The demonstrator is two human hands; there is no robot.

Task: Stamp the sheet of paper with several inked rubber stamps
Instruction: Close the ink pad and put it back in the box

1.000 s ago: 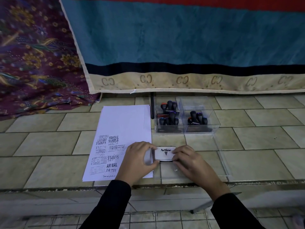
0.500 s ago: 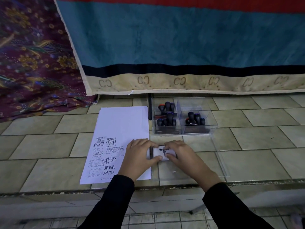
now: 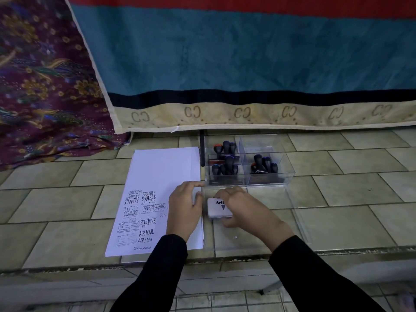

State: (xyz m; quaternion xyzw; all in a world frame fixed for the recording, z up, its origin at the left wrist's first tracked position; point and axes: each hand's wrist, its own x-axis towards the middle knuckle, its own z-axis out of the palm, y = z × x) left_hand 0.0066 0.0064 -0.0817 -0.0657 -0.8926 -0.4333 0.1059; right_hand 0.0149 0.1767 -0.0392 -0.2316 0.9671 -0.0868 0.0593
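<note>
The ink pad (image 3: pixel 217 209), gripped in the curled right hand (image 3: pixel 244 208) just right of the sheet of paper (image 3: pixel 162 172), is best held flat while its lid is worked, braced by the bent-fingered left hand (image 3: pixel 183 210) on that sheet's right edge, whose grasp cannot be told.
</note>
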